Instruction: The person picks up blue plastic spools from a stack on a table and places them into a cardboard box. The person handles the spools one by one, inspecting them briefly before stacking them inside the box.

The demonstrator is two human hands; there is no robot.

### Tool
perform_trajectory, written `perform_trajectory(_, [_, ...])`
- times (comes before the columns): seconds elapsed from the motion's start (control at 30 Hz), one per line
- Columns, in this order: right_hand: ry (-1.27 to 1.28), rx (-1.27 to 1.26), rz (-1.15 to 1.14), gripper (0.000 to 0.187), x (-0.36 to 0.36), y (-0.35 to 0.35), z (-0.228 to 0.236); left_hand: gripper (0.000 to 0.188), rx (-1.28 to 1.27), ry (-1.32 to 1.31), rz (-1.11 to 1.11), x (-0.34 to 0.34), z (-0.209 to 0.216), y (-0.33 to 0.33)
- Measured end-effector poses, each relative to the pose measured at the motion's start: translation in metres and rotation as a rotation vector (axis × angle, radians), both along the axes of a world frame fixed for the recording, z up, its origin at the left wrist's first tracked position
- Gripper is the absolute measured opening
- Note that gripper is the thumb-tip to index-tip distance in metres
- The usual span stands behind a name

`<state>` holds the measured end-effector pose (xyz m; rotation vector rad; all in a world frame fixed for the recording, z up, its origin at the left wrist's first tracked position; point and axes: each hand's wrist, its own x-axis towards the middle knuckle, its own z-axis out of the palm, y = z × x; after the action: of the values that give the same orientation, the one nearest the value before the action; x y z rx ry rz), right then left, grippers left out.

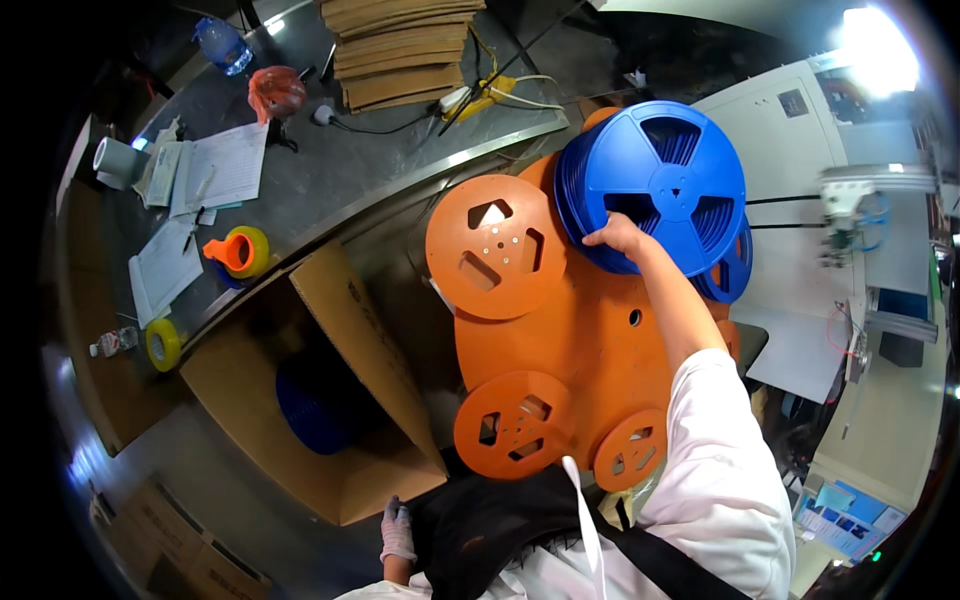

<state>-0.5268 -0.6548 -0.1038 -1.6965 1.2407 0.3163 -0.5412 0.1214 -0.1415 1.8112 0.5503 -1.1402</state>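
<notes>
My bare right hand (622, 236) grips the near side of a thick stack of blue plastic reels (680, 185). Its fingers reach into a cut-out and the thumb lies on the flange. The stack stands on an orange rack plate (610, 330) with round orange discs, one of them a disc (497, 247) left of the stack. My left hand (397, 532), in a pale glove, is low beside the corner of an open cardboard box (350, 490); its fingers look loosely stretched, with nothing seen in them. More blue reels (315, 405) lie in the shadow inside that box.
A metal table (330, 180) at the upper left bears papers (225, 165), a tape dispenser (238, 252), a clear yellow tape roll (162, 345) and stacked flat cardboard (405, 50). Light machine cabinets (780, 130) stand at right. Flattened cartons (180, 550) are at the lower left.
</notes>
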Motion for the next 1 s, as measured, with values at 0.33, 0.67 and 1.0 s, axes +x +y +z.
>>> perform_trajectory(0.33, [-0.134,0.199,0.116,0.057,-0.048,0.213,0.207,0.043,-0.070,-0.298,-0.487,0.095,0.104,-0.068])
perform_trajectory(0.67, [-0.203,0.669,0.234,0.055,-0.071,0.485,0.264,0.054,-0.811,-1.254,-1.333,0.147,0.332,-0.168])
perform_trajectory(1.0, [-0.329,0.417,0.444,0.046,-0.063,0.590,0.271,0.048,-0.635,-1.107,-1.587,0.189,0.197,-0.133])
